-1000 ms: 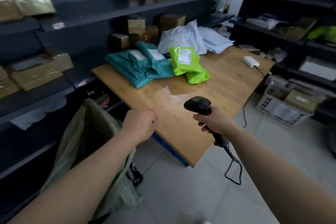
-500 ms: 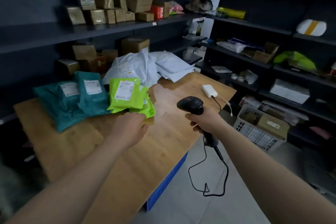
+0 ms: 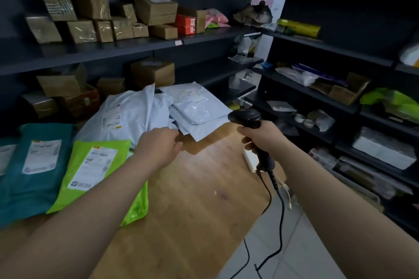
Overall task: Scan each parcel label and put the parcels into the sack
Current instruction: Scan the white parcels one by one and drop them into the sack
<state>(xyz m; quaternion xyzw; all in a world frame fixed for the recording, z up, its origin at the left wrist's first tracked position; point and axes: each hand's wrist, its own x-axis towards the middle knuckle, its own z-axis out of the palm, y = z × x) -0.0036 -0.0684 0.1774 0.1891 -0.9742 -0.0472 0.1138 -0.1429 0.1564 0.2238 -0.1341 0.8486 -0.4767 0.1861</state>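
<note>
Soft parcels lie on the wooden table (image 3: pixel 199 190): teal bags (image 3: pixel 34 165) at the left, lime green bags (image 3: pixel 90 165) beside them, and a heap of white mailers (image 3: pixel 145 113) at the back. My left hand (image 3: pixel 158 146) hovers over the table at the near edge of the white heap, fingers loosely curled, holding nothing. My right hand (image 3: pixel 260 137) grips a black corded barcode scanner (image 3: pixel 247 118), its head pointing at the white mailers. The sack is out of view.
Dark shelves with cardboard boxes (image 3: pixel 154 10) run along the back wall. More shelving with mixed goods (image 3: pixel 340 88) stands at the right. A small white device (image 3: pixel 249 161) sits at the table's right edge. The scanner cable (image 3: pixel 278 206) hangs to the tiled floor.
The view swung right, away from the sack at the table's left end. My left hand moved from the table's near edge past the green bags to the white mailers; the scanner followed.
</note>
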